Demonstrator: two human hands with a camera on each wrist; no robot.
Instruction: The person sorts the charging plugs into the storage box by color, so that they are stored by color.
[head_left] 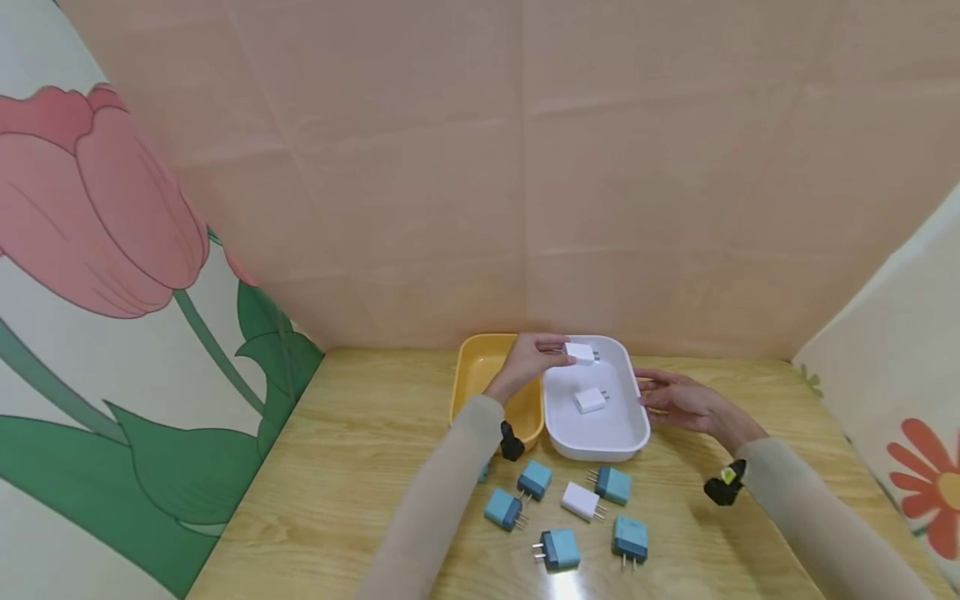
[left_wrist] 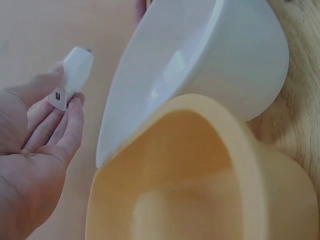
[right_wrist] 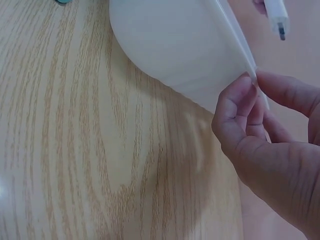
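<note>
Several plugs [head_left: 562, 548] near tray [head_left: 558, 429], rim [right_wrist: 245, 50] in right grip [head_left: 681, 403], white plug [head_left: 581, 354] in left grip [head_left: 527, 361]

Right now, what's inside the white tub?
One white charger lies in the white tub. The left hand holds a second white charger over it; whatever lies directly behind that charger and hand is hidden in the head view.

I can't see most of one blue plug [head_left: 484, 472] behind the left sleeve [head_left: 438, 500], which also covers part of the yellow bin [head_left: 468, 367], and my right-wrist view crops some teal thing [right_wrist: 63, 1] beyond ID.
</note>
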